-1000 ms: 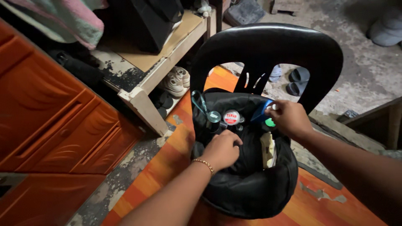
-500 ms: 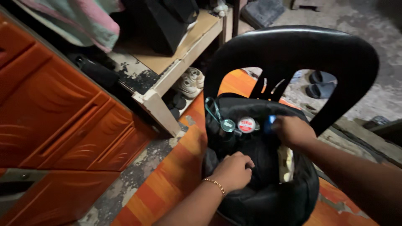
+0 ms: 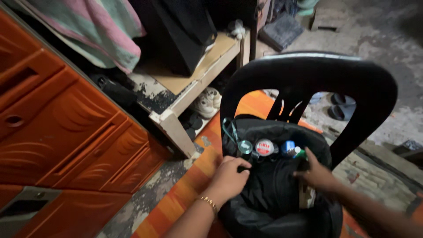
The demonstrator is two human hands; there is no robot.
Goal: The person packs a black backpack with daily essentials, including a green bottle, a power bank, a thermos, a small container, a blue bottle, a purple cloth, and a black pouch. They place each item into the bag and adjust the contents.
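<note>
A black plastic chair (image 3: 308, 75) with a curved, glossy back stands on a worn orange floor (image 3: 185, 185) beside rough grey concrete (image 3: 379, 31) and an orange plastic drawer cabinet (image 3: 66, 132). On its seat sits a soft black fabric bag (image 3: 273, 194) — open, with small round caps (image 3: 264, 147) along its inner edge. The left hand (image 3: 229, 178) grips the bag's rim with curled fingers, while the right hand (image 3: 318, 175) rests on the opposite rim — its fingers are loosely bent, and what they pinch cannot be seen.
</note>
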